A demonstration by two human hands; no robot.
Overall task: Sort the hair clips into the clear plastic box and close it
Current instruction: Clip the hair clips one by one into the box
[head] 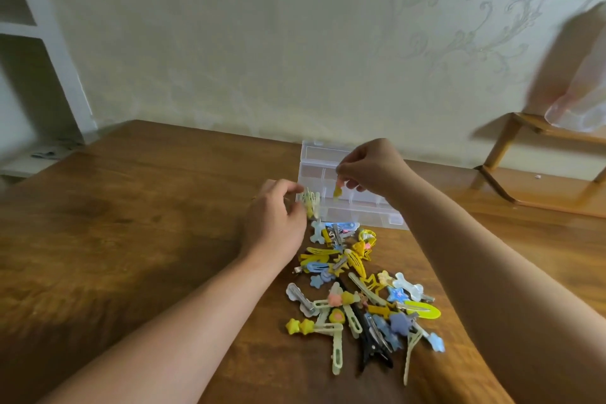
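The box sits open on the table, lid tipped back toward the wall, its compartments mostly bare as far as the clear plastic lets you judge. Just in front of it lies the pile of clips — yellow, blue, pale green, one black — and most of the sorting looks still ahead of you.

You are mid-drop, by the look of it: your right hand hovers over the middle compartments, fingers curled down, pinching a small yellow clip that hangs from thumb and fingertips. Next you need to settle on a compartment, lower the clip inside its walls and let go; which cell you mean cannot be told yet.

Your left hand is at the box's near-left corner, fingers curled round a bunch of pale clips — it may be feeding them in or steadying the box. Both forearms reach in from the near edge, flanking the pile.
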